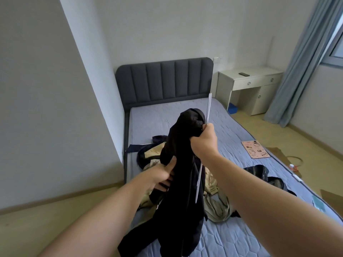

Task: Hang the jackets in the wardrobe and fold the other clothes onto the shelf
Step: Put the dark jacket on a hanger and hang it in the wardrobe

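Observation:
A black jacket hangs lifted over the bed. My right hand grips its top together with a white hanger, whose thin bars stick up above the fist and reappear lower down against the cloth. My left hand holds the jacket's left edge, thumb on the front of the fabric. Beneath it on the bed lies a beige garment with dark trim. Another dark garment lies to the right. The wardrobe is out of sight.
The bed has a dark grey padded headboard and stands against the left wall. A pink card lies on the mattress's right side. A white desk and blue curtain stand at the far right. Small items lie on the floor.

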{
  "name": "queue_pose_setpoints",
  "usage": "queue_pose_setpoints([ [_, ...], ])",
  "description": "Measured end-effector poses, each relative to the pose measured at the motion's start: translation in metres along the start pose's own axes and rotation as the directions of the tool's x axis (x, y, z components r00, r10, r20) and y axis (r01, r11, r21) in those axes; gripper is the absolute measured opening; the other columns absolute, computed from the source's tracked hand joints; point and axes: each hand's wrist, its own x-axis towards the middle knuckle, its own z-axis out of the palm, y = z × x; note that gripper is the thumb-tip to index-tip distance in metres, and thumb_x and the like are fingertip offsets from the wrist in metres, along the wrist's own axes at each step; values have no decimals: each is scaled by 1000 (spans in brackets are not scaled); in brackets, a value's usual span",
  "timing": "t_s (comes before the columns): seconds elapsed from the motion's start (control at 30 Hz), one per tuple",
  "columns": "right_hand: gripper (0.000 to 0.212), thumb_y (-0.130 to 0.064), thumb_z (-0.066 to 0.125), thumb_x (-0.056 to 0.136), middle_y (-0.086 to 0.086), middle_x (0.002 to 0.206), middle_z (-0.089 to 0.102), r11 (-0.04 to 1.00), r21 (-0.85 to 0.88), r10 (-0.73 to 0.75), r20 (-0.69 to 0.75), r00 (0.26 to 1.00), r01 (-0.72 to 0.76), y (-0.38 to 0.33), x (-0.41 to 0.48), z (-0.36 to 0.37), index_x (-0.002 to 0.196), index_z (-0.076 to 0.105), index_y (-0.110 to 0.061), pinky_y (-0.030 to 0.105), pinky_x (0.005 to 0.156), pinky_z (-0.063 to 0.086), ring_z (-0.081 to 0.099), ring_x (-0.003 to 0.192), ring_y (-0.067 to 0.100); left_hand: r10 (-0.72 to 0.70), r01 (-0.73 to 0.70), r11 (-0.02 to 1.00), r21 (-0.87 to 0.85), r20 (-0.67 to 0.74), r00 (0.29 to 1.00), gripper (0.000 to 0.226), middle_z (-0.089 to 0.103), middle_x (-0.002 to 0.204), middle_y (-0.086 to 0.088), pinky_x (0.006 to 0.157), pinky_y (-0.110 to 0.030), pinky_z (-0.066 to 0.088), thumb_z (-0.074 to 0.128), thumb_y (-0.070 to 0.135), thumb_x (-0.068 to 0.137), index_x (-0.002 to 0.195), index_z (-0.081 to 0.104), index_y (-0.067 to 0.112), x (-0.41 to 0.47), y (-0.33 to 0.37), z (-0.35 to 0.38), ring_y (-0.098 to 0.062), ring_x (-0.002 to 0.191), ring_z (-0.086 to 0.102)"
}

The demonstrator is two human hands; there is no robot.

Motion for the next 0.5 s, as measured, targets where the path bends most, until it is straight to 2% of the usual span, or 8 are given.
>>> queue_pose_setpoints([
  [0.07,35,8,56,87,0,96,49,1000,15,0,-27,1000,0,-1,0,-3,109,41,-16,19,51,41,52,83,14,54,-60,991,118,50,997,98,58,111,18,62,-27,55,48,99,59,131,53,32,-4,2,7,-10,94,61],
  [0.13,34,7,56,87,-1,93,47,1000,20,5,-53,999,-4,-2,0,-7,107,41,-16,18,50,39,49,79,12,95,-104,971,216,50,994,104,53,108,24,62,-25,51,66,91,54,140,47,38,-1,1,11,-5,90,54],
  [0.2,33,7,56,87,-2,93,47,1000,22,11,-70,997,-9,-1,1,-11,107,41,-15,19,50,39,48,78,10,94,-91,981,171,-9,995,75,58,106,22,63,-26,51,77,68,69,132,53,36,13,-4,13,-4,86,56],
  [0.27,33,6,57,88,-1,94,47,1000,26,18,-84,996,-16,0,1,-16,109,42,-15,19,51,40,48,78,10,61,-52,991,122,-70,996,41,61,99,17,64,-29,50,75,59,76,106,58,37,22,-10,13,-11,88,61],
  [0.33,35,6,58,89,0,96,48,999,33,25,-98,995,-21,1,2,-21,112,42,-15,19,52,40,49,80,10,34,-26,991,130,-59,998,33,63,97,14,65,-30,48,72,63,74,90,56,39,24,-14,11,-15,91,62],
  [0.4,36,6,59,89,2,99,49,999,48,28,-116,993,-23,3,2,-27,114,43,-15,19,54,40,49,82,11,8,-2,988,156,-40,999,36,66,98,12,66,-31,49,66,68,77,98,61,40,23,-15,10,-17,92,63],
  [0.5,33,3,58,90,4,100,50,997,75,29,-150,988,-18,4,4,-35,112,42,-16,20,54,41,50,81,12,-65,73,986,147,-57,996,68,66,103,6,60,-30,50,41,81,85,124,59,28,23,-16,12,-20,92,66],
])
